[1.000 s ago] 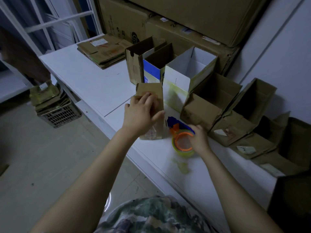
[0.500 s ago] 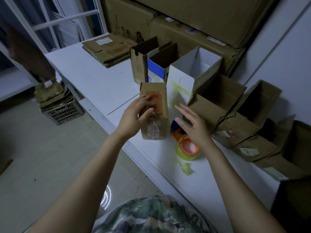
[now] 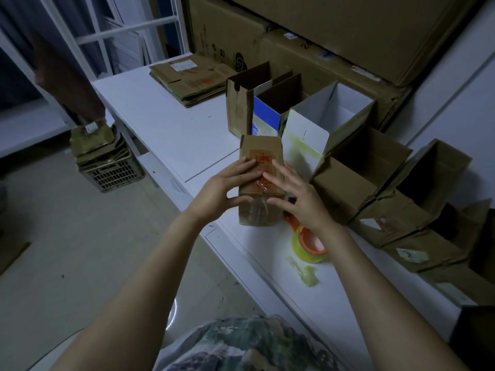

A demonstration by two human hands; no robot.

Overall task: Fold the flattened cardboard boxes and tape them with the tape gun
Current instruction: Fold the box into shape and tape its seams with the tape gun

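Note:
A small brown cardboard box (image 3: 263,148) with clear tape over its closed end stands on the white table (image 3: 171,135). My left hand (image 3: 226,187) lies on its left side, fingers straight on top and thumb against the front. My right hand (image 3: 296,196) lies on its right side the same way, pressing the tape. The tape gun (image 3: 309,242), orange with a yellowish roll, lies on the table just right of the box, partly under my right wrist. A stack of flattened boxes (image 3: 190,77) sits at the table's far end.
Several folded open boxes (image 3: 345,180) line the wall side from the middle to the right. Large cartons (image 3: 308,30) are stacked behind. A tape scrap (image 3: 305,271) lies near the front edge. A crate (image 3: 112,172) of cardboard stands on the floor at left.
My right hand let go of the tape gun and moved left onto the box. My left hand slid to the box's left side. The view shifted closer.

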